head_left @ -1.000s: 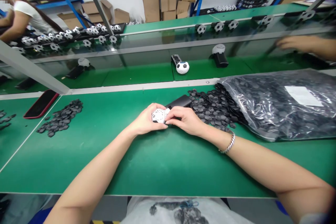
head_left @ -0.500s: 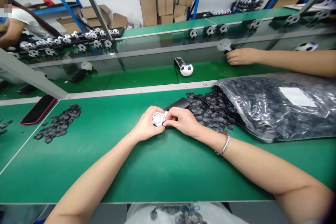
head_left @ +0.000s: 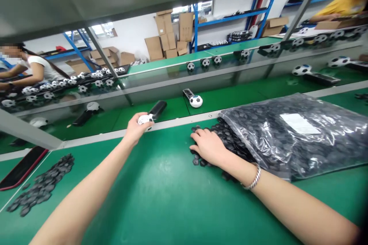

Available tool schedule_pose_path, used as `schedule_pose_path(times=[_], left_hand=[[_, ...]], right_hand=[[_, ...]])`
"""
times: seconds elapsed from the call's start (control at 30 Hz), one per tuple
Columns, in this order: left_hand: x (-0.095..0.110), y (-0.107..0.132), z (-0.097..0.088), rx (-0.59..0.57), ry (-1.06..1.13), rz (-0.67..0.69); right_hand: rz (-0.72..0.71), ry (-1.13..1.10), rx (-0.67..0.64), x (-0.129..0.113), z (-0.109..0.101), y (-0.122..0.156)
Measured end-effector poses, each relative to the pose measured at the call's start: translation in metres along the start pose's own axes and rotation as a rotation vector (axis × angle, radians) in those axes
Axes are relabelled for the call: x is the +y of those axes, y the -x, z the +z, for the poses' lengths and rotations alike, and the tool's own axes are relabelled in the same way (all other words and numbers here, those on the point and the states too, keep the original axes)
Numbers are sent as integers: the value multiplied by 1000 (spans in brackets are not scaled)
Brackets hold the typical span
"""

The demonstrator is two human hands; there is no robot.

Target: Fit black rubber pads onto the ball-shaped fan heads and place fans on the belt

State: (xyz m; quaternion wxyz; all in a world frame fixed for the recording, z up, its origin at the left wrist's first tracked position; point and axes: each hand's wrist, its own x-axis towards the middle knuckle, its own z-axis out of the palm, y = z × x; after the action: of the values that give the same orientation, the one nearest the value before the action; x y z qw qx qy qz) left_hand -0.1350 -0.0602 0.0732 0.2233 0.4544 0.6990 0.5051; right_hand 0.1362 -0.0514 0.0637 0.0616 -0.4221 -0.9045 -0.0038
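My left hand (head_left: 139, 127) is closed round the ball end of a football-headed device (head_left: 146, 121), white with black patches. Its black handle (head_left: 158, 109) points away to the upper right, over the white rail and the sunken green belt. Over a heap of small black patches (head_left: 227, 138), my right hand (head_left: 209, 146) reaches with fingers apart and touches the pieces. Whether any patch sits under those fingertips cannot be seen.
A clear plastic bag (head_left: 290, 138) full of black patches lies right of the heap. More patches (head_left: 46, 183) and a red-edged phone (head_left: 23, 166) lie left. Another football-headed device (head_left: 196, 101) rests on the belt (head_left: 172, 103). People sit at far left and far right.
My hands have parted: the left carried the device forward and left to the rail, the right moved onto the patch heap. The view tilted up; a co-worker's hand at right is gone.
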Motion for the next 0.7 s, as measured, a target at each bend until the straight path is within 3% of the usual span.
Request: schedule_pose_path(times=[0.1, 0.17, 0.27, 0.4, 0.5, 0.57, 0.7], left_hand=[[-10, -40, 28, 88, -42, 64], [-20, -53, 47, 115, -102, 107], [-35, -60, 67, 134, -200, 163], [-49, -55, 71, 103, -292, 227], [-55, -47, 58, 125, -343, 235], [-62, -45, 40, 186, -383, 212], [-82, -59, -27, 341, -499, 136]], right_hand=[[-43, 21, -43, -4, -1, 2], [-69, 23, -53, -3, 0, 4], [-119, -5, -62, 9, 8, 3], [-173, -71, 4, 33, 28, -6], [-225, -103, 100, 42, 40, -8], [-262, -138, 158, 42, 43, -7], [-252, -256, 206, 34, 43, -4]])
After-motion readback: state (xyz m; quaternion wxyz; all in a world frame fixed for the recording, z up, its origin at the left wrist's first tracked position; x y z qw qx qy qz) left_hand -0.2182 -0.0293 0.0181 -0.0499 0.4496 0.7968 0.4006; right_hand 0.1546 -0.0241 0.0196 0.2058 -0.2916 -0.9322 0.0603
